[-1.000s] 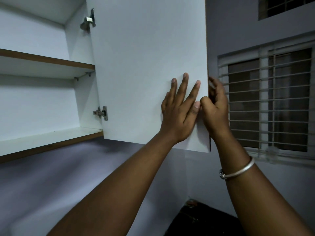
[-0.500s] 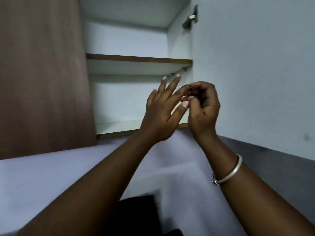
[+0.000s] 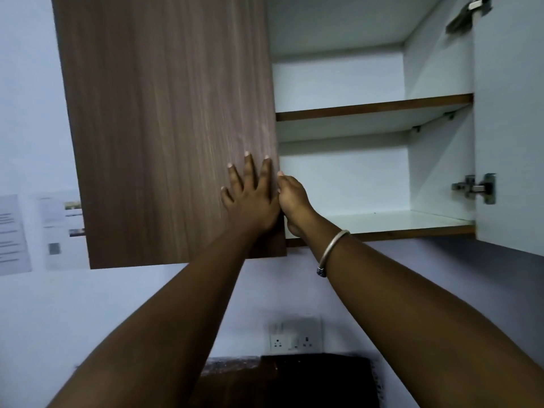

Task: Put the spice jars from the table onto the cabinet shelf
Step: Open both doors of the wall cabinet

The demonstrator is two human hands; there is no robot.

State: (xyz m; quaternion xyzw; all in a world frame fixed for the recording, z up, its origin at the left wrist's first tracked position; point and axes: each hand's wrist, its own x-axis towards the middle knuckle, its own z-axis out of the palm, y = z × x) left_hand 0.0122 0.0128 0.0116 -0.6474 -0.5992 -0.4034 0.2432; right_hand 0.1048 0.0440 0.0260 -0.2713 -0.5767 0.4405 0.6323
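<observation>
The left hand (image 3: pixel 250 198) lies flat on the left door (image 3: pixel 164 128), fingers straight and spread, holding nothing. Just right of it, touching it, the right hand (image 3: pixel 293 198) curls its fingers round that door's free edge, low down near the bottom corner; how far the fingertips reach behind the panel is hidden.

The step looks like swinging this door open. The curled hand should pull from the edge while the flat palm lifts away, since pressing there works against the pull.

Far left of the grip, papers (image 3: pixel 14 234) are stuck to the wall. Right of the grip, 2 shelves show: the upper shelf (image 3: pixel 374 108) above it and the lower shelf (image 3: pixel 397 223) level with the wrist. Further right are a hinge (image 3: pixel 477 188) and the open right door (image 3: pixel 509 128). Below the forearms sit wall sockets (image 3: pixel 291 341) and a dark table (image 3: pixel 294 381). The spice jars are not in view, so none can be placed yet.
</observation>
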